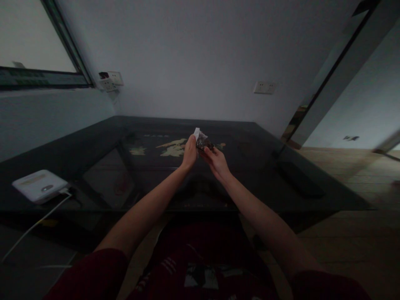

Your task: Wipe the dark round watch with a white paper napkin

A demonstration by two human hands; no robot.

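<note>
Both of my hands meet above the middle of a dark glass-topped table [150, 196]. Between them is a small crinkled, shiny packet [204, 141], dark and clear in its body with a whitish part at the upper left. My left hand [190, 153] is closed on the packet's left side, thumb up near the whitish part. From the right, my right hand [218, 161] grips the lower right of the packet, its thumb on the front. What lies inside the packet is too dark and small to make out.
A white box-shaped device [40, 185] with a white cable [37, 227] sits at the table's left edge. A dark, flat oblong object [298, 179] lies on the right. Behind the table stands a wall with a socket [264, 87] and a plugged adapter [108, 84].
</note>
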